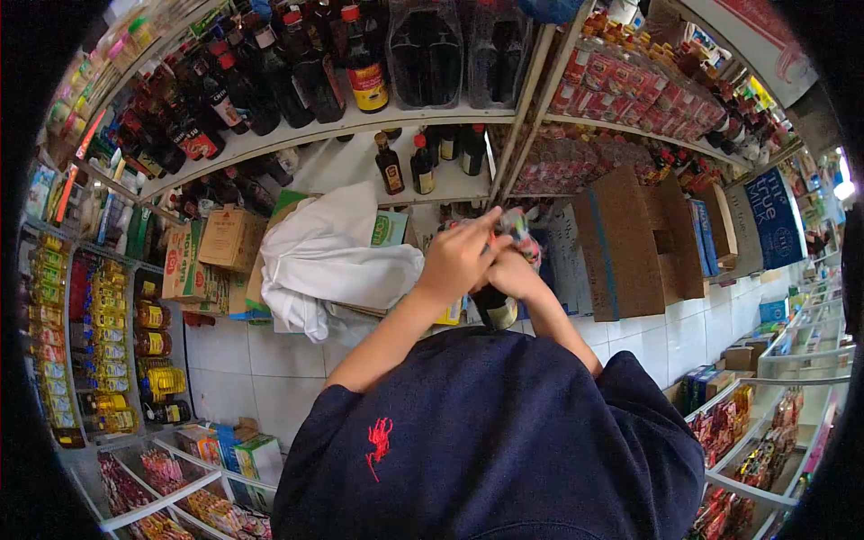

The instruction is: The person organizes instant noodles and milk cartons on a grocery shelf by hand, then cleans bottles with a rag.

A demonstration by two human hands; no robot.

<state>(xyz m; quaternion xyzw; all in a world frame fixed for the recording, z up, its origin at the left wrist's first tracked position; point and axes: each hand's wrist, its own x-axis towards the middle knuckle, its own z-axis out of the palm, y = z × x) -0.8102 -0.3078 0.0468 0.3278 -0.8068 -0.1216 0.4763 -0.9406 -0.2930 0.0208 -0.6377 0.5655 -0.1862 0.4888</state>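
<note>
From the head view, I see a dark bottle (pixel 498 309) off the shelves, held somewhere between the two hands, in front of the lower shelf (pixel 346 171). The left hand (pixel 453 259) has its fingers stretched out and close together near the bottle's top; the right hand (pixel 511 274) looks curled in beside it, but I cannot tell which fingers are clamped on the glass. A multicoloured, cloth-like thing (pixel 519 230) bunches just beyond the right hand; whether it is gripped is hidden. As for progress, the handling of this bottle looks under way, not finished: it isn't set down. A sauce bottle (pixel 391 166) and its neighbour (pixel 422 167) stand upright on the lower shelf, and above it the upper shelf (pixel 436 117) is crowded with bottles. How many remain to be handled, I can't tell. White cloth (pixel 337 265) lies in front of the lower shelf, to its left.
</note>
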